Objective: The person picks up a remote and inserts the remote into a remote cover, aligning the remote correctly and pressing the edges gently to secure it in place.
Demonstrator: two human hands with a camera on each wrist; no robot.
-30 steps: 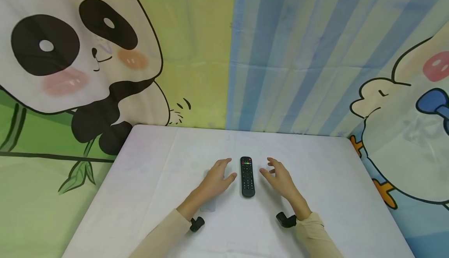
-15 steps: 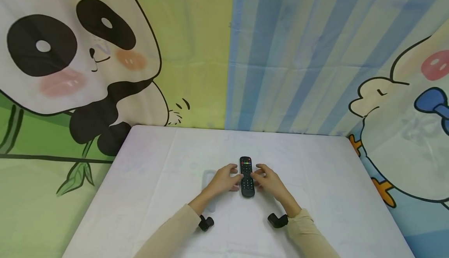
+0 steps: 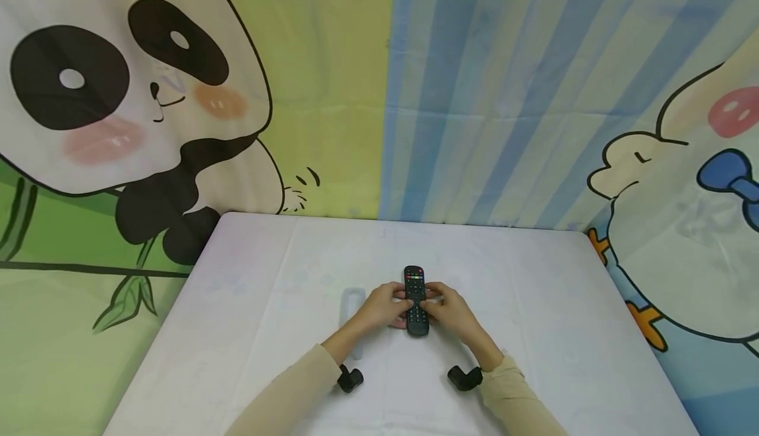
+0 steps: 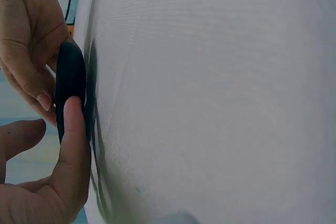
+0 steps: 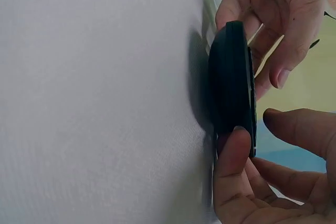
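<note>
A black remote control (image 3: 417, 301) with rows of buttons is held at the middle of the table between both hands. My left hand (image 3: 379, 307) holds its left side and my right hand (image 3: 452, 307) its right. In the left wrist view a left fingertip lies against the edge of the remote control (image 4: 71, 72). The right wrist view shows fingers at the underside of the remote control (image 5: 228, 82), with the thumb off its face. A dark shadow shows between it and the cloth. A pale, see-through long piece (image 3: 352, 301) with rounded corners lies partly hidden under my left hand and wrist.
A white cloth covers the table (image 3: 534, 291). Behind it hangs a printed curtain (image 3: 326, 93) with a panda and stripes. Black wrist cameras (image 3: 350, 379) sit at both cuffs.
Both hands have come inward from either side and taken hold of the remote control. It has shifted slightly. More of the see-through piece shows beside my left hand.
</note>
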